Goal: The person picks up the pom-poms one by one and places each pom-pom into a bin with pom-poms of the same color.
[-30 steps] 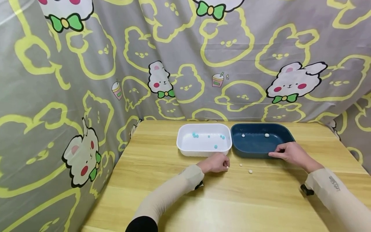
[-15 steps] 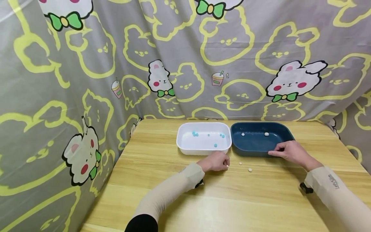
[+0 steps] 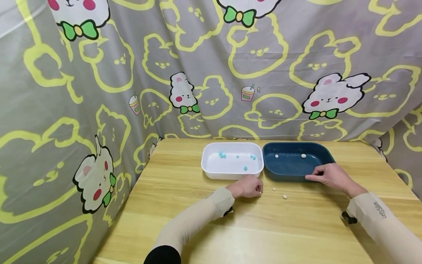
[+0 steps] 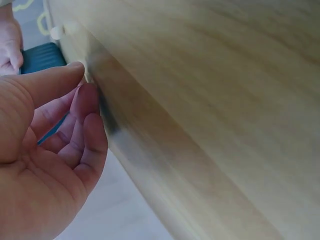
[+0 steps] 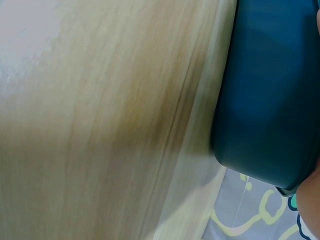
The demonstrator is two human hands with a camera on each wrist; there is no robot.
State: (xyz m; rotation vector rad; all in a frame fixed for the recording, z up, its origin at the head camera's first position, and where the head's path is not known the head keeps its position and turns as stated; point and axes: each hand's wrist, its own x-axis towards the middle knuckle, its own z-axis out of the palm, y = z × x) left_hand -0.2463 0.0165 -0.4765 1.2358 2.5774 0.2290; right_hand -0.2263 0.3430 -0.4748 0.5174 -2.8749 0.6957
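Note:
In the head view my left hand [image 3: 248, 186] is just in front of the white tray [image 3: 211, 175], its thumb and forefinger together at the tabletop. They pinch a small white ball [image 3: 261, 193], mostly covered by the fingertips. Two more white balls lie on the wood to its right, a tiny one [image 3: 274, 189] and a larger one [image 3: 285, 197]. My right hand [image 3: 331, 176] grips the front rim of the dark blue tray [image 3: 283, 177] near its right corner. Inside that tray are a small white ball [image 3: 276, 156] and a bigger one [image 3: 303, 156].
Several light-blue balls [image 3: 245, 168] lie scattered in the white tray. Both trays stand side by side at the back of the wooden table [image 3: 263, 227]. Behind and to the left hangs a patterned grey curtain [image 3: 211, 55].
The left hand has shifted slightly right along the tabletop. My right hand keeps its hold on the dark blue tray. The head view has tilted a little.

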